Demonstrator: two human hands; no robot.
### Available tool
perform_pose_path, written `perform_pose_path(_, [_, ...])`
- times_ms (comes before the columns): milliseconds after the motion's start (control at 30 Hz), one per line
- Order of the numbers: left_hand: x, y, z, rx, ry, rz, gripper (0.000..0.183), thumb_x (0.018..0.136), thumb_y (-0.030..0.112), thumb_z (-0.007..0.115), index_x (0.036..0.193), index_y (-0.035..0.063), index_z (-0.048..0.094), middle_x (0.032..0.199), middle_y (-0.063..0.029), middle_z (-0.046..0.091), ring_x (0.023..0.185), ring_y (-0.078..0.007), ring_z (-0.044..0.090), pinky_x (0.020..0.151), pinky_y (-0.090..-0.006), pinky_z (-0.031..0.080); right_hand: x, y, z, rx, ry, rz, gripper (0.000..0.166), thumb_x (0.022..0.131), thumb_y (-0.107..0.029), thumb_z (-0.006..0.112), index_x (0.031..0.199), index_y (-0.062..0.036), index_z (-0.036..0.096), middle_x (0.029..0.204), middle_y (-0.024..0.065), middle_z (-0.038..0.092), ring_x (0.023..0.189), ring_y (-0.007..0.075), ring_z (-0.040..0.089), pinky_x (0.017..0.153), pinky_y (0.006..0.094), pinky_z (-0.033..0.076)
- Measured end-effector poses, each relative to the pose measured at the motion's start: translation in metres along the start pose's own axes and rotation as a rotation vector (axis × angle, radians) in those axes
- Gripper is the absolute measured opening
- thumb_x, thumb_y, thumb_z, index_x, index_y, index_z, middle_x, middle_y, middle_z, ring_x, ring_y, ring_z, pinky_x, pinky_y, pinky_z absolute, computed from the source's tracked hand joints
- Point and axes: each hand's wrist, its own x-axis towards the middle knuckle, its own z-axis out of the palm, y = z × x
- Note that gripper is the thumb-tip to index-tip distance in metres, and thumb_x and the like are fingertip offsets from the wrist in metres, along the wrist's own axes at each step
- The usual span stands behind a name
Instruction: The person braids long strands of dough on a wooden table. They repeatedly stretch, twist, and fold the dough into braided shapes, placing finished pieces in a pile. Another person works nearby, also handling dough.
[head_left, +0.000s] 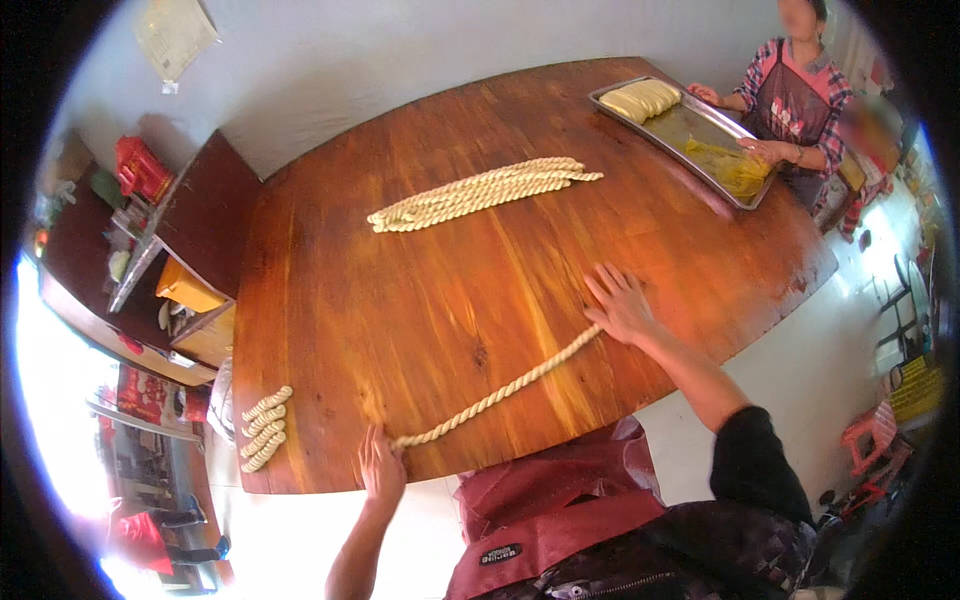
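Observation:
A long twisted rope of dough (504, 391) lies in a shallow curve along the near edge of a wooden table (450, 300). My left hand (382, 465) rests on its left end at the table edge, palm down. On its right end lies my right hand (621, 304), flat with the fingers spread. Several short twisted dough pieces (264, 429) lie side by side at the table's near left corner. Farther back, a bundle of long twisted dough ropes (484, 193) lies across the table. Neither palm's underside can be seen.
At the far right a person (799, 105) in a checked shirt and apron touches a metal tray (724, 191) holding dough strips (640, 99) and a yellow plastic sheet (727, 166). Left of the table stands a wooden cabinet (202, 214) with a yellow container (189, 285). A wall borders the far side.

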Motion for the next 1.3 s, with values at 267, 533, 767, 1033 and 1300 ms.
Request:
perform_pose_path(267, [0.080,-0.115,0.051,0.302,0.482,0.055,0.015,0.083,0.011,0.056,0.094,0.0078,0.066,0.085,-0.0142,0.066,0.076,-0.0343,0.064,0.075,-0.0461,0.049,0.055,-0.044,-0.003,0.283,-0.050,0.145,0.031,0.090,-0.030,0.051,0.103,-0.0024,0.055,0.101,0.0184,0.057,0.100,0.0353,0.052,0.083,0.0468,0.043])
perform_pose_path(533, [0.110,-0.064,0.005,0.183,-0.171,-0.653,0.047,0.092,0.031,0.046,0.128,0.0012,0.047,0.129,-0.0245,0.048,0.126,-0.0351,0.040,0.106,-0.0431,0.029,0.034,-0.027,0.011,0.604,0.257,-0.117,0.023,0.088,-0.025,0.058,0.092,-0.0023,0.059,0.105,0.0156,0.061,0.102,0.0279,0.056,0.086,0.0438,0.043])
perform_pose_path(767, [-0.033,0.022,0.029,0.180,-0.080,-0.122,0.059,0.089,0.022,0.048,0.133,-0.0133,0.029,0.139,-0.0325,0.029,0.133,-0.0439,0.024,0.111,-0.0498,0.017,0.057,-0.045,-0.009,0.516,0.241,0.003,0.024,0.084,-0.023,0.064,0.098,-0.0045,0.062,0.093,0.0116,0.065,0.085,0.0259,0.060,0.076,0.0382,0.048])
perform_pose_path(1033, [0.038,-0.003,-0.069,-0.637,-0.532,-0.300,0.023,0.088,0.015,0.053,0.105,0.0002,0.051,0.086,-0.0183,0.064,0.077,-0.0316,0.064,0.068,-0.0465,0.051,0.081,-0.083,0.010,0.826,-0.069,-0.331,0.028,0.077,-0.028,0.071,0.096,-0.0083,0.068,0.084,0.0091,0.066,0.071,0.0255,0.062,0.066,0.0360,0.048])
perform_pose_path(1300, [0.036,-0.170,-0.093,0.121,-0.011,-0.698,0.017,0.080,0.011,0.065,0.091,0.0012,0.056,0.076,-0.0113,0.062,0.067,-0.0240,0.060,0.060,-0.0378,0.047,0.030,0.061,-0.054,0.096,-0.379,0.077,0.039,0.077,-0.045,0.068,0.074,-0.0061,0.065,0.067,0.0109,0.060,0.057,0.0287,0.056,0.054,0.0398,0.042])
